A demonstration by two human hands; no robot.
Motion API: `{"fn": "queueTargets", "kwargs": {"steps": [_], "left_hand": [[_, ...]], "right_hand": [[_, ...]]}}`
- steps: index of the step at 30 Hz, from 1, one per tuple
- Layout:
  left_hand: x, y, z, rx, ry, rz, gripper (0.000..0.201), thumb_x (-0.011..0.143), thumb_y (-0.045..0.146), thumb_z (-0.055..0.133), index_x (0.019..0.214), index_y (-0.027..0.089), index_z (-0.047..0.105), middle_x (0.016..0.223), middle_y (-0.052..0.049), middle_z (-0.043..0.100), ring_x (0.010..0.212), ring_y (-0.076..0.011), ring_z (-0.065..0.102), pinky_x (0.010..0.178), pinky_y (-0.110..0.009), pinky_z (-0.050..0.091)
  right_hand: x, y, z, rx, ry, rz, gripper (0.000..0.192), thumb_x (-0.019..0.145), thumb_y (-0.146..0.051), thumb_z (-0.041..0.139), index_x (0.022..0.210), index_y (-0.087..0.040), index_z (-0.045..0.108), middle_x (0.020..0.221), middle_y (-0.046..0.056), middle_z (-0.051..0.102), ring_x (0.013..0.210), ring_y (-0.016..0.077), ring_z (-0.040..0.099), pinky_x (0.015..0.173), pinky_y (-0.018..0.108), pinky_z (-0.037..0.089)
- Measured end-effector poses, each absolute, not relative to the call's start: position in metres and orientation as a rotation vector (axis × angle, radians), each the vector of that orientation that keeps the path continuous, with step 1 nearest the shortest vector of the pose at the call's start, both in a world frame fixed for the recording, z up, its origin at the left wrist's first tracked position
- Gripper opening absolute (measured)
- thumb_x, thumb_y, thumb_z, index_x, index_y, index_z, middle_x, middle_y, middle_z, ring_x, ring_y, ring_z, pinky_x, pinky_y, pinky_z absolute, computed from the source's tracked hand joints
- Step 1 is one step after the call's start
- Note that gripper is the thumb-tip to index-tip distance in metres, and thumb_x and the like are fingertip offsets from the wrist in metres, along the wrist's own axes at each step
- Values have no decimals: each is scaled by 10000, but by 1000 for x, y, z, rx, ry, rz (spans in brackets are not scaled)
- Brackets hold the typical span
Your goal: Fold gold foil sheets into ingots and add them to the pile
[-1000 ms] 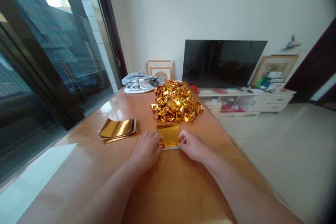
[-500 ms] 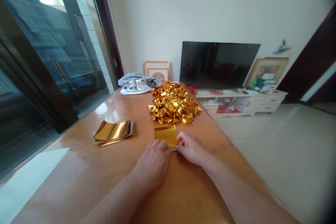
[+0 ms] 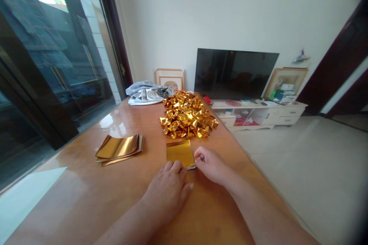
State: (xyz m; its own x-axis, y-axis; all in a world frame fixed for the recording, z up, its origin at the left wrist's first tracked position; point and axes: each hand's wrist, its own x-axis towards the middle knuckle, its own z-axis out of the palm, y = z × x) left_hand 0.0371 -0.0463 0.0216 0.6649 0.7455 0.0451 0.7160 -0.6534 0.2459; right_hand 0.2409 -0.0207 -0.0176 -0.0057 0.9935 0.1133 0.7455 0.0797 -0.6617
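right hand (image 3: 211, 165) pinches the right edge of a folded gold foil sheet (image 3: 179, 153), fingers closed on it. left hand (image 3: 168, 189) lies flat, palm down, fingertips on the sheet's near edge, holding nothing. sheet rests flat on the wooden table (image 3: 86, 183). at 12 o'clock from it, a heap of folded gold pieces (image 3: 186, 115). at 9 o'clock, a stack of gold sheets (image 3: 119, 148). grey cloth (image 3: 146, 92) at 11 o'clock, well apart.

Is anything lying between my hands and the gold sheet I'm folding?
Nothing visible does. The left hand rests on the near edge of the gold sheet, and the right hand pinches its right edge. The pile of folded gold pieces lies beyond it.
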Motion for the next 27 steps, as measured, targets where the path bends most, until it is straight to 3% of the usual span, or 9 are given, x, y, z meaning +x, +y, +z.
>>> {"fn": "queueTargets", "kwargs": {"steps": [5,8,11,15,23,27], "left_hand": [[37,-48,21,2658,1194,212,291,952,408,480,1105,222,643,1121,-92,559,1061,-270,526,930,-426,461],[37,-48,21,2652,1196,223,304,945,405,497,1163,243,633,1119,-83,566,1052,-271,530,924,-431,463],[38,-48,22,2642,1193,226,330,937,398,512,1216,257,618,1133,-80,570,1068,-273,528,943,-436,458],[37,-50,24,2615,1201,201,340,934,406,511,1213,251,627,1162,-86,574,1096,-278,528,971,-436,449],[35,-52,19,2620,1198,202,549,943,468,487,1453,265,470,1283,-104,572,1187,-300,502,1029,-463,414],[36,-52,18,2642,1210,171,531,936,484,493,1428,284,501,1258,-105,583,1150,-303,519,993,-461,433]], "right_hand": [[242,-36,7,-1648,-2017,411,174,857,-172,521,854,-213,689,906,32,715,852,171,616,693,250,378],[239,-49,18,-1665,-2253,429,210,865,-185,517,871,-236,721,878,34,743,800,180,644,666,266,365],[237,-60,23,-1705,-2387,387,287,880,-220,512,1060,-278,729,941,53,766,803,211,675,659,284,375],[236,-67,26,-1788,-2458,364,417,908,-269,483,1290,-299,647,1031,99,766,832,247,702,679,310,416],[230,-71,26,-1885,-2538,313,550,900,-327,493,1448,-284,503,1089,147,749,895,310,715,726,371,463],[228,-72,22,-1914,-2504,323,597,886,-330,527,1478,-273,468,1088,150,748,901,289,710,785,373,464]]}}
